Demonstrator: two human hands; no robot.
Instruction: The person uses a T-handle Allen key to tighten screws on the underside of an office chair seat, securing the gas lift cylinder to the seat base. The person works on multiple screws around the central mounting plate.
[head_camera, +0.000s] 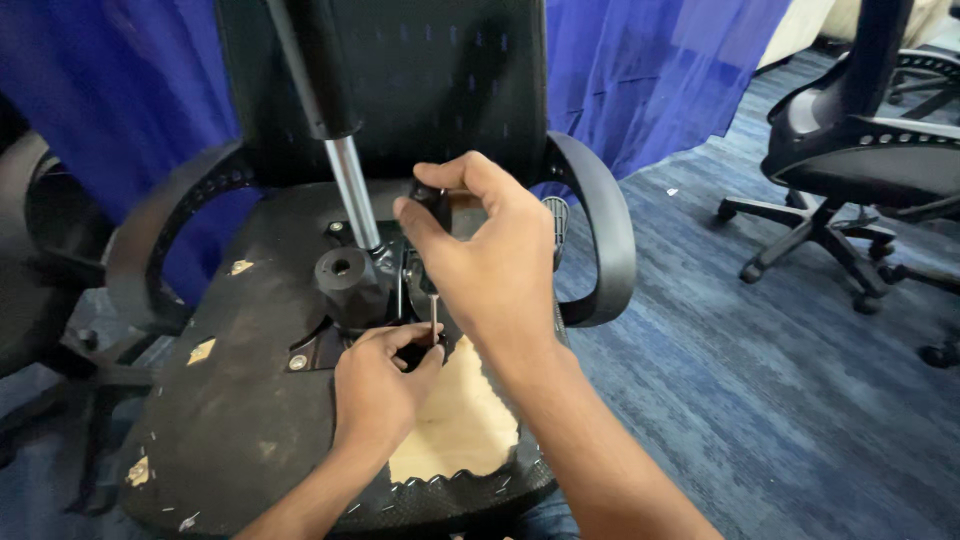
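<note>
1. Chair (240, 400), an office model with its seat turned underside-up, fills the frame; black fabric covers the seat bottom, torn away near the front edge to show a pale patch of foam or wood (455, 420).

2. Blue curtain (640, 70) hangs behind it, and a second office chair (860, 150) stands upright on the blue-grey carpet (780, 400) well off to the right.

3. Two curved black armrests, the left armrest (160, 240) and the right armrest (605, 230), flank the seat, and the silver gas-lift column (355, 190) rises from the black metal mechanism (345, 275) bolted at the seat's centre.

4. Right hand (480, 260) reaches over the mechanism, thumb and fingers closed round a small black knob or handle (432, 198) at its far side.

5. Left hand (385, 385) rests on the seat bottom just below, fingertips pinched at the foot of a thin metal bolt (434, 318) standing upright beside the mechanism; whether it is a bolt or a tool shaft cannot be told.

6. Judged from this, the step in hand is fitting or loosening a fastener on the seat mechanism; the next move seems to call for the left hand to keep the bolt upright and aligned while the right turns its knob without slipping.
</note>
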